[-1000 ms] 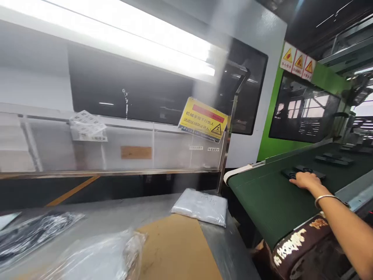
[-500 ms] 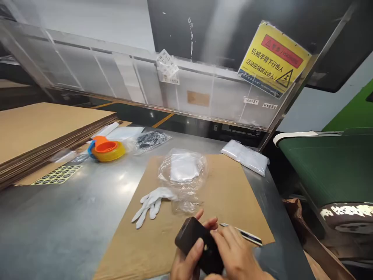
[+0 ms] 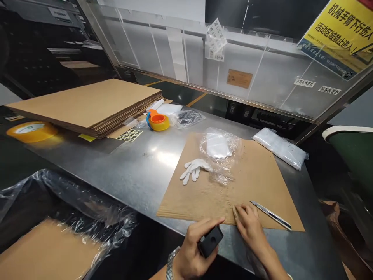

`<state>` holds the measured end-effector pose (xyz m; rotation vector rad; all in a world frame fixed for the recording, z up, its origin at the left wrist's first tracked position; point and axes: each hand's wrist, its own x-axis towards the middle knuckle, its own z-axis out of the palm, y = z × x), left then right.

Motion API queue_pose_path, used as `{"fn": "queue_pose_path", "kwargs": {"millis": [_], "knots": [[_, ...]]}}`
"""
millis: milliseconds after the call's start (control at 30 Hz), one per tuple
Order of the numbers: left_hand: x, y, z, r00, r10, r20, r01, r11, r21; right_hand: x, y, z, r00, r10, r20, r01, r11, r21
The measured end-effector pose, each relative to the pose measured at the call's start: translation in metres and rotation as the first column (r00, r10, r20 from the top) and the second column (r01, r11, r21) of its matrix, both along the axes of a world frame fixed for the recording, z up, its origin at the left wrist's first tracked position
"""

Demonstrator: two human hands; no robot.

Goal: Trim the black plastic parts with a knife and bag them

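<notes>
A small black box-like object [image 3: 210,241] is gripped between the thumb and fingers of my left hand [image 3: 194,247], just off the table's front edge. My right hand [image 3: 250,225] rests at the near edge of the brown cardboard sheet [image 3: 247,186], its fingers bent; whether anything small is under them I cannot tell. Right of it lies a utility knife [image 3: 272,216]. A white glove [image 3: 195,169] and crumpled clear plastic with a white packet [image 3: 218,146] lie farther back on the cardboard.
Stacked cardboard [image 3: 96,101], a tape dispenser [image 3: 159,121], a sticker sheet [image 3: 129,135] and a bagged dark item [image 3: 188,118] sit at the left. A white plastic-wrapped packet [image 3: 279,147] lies back right. A plastic-lined bin [image 3: 116,225] stands front left.
The view has swung left, bringing the bin and a yellow tape roll into sight. My right hand has come away from the black object onto the cardboard edge; my left hand still holds the object.
</notes>
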<state>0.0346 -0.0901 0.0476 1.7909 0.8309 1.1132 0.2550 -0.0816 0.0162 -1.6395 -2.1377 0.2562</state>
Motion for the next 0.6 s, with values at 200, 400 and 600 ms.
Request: {"fn": "queue_pose_path", "kwargs": {"millis": [200, 400, 600], "knots": [[0.001, -0.002, 0.000, 0.994, -0.079, -0.074, 0.077, 0.997, -0.027, -0.047, -0.026, 0.083, 0.805, 0.516, -0.292, -0.461, 0.855, 0.239], [-0.005, -0.012, -0.001, 0.989, -0.110, -0.100, 0.100, 0.990, -0.101, -0.063, -0.027, 0.092, 0.786, 0.557, -0.267, -0.529, 0.830, 0.174], [-0.011, -0.018, 0.008, 0.988, -0.154, -0.028, 0.139, 0.946, -0.294, -0.059, -0.033, 0.086, 0.754, 0.606, -0.253, -0.576, 0.795, 0.189]]}}
